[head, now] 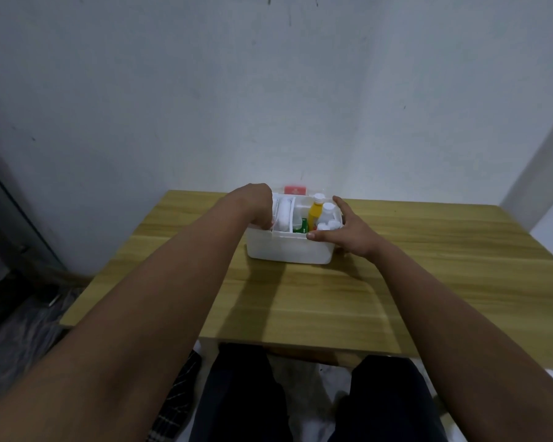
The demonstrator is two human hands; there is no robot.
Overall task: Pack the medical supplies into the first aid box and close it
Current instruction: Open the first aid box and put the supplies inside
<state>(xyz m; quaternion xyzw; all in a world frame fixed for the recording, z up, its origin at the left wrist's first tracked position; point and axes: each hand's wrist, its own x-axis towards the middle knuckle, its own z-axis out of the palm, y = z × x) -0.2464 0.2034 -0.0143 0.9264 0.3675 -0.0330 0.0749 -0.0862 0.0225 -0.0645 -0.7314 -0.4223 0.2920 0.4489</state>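
A white first aid box (288,248) stands open on the wooden table (332,298), near the far edge. Inside it I see a yellow bottle (315,211) with a white cap, white bottles (328,215), a white roll (283,212) and a green packet (300,227). My left hand (258,207) reaches down into the box's left end, fingers curled and hidden inside; whether it holds anything is hidden. My right hand (345,229) rests on the box's right rim, thumb along the front edge and fingers spread over the right side. A red-marked lid (295,189) shows behind the box.
A grey wall rises right behind the table. My dark-trousered legs (300,397) sit under the near edge. A dark frame and clutter lie on the floor at the left (20,298).
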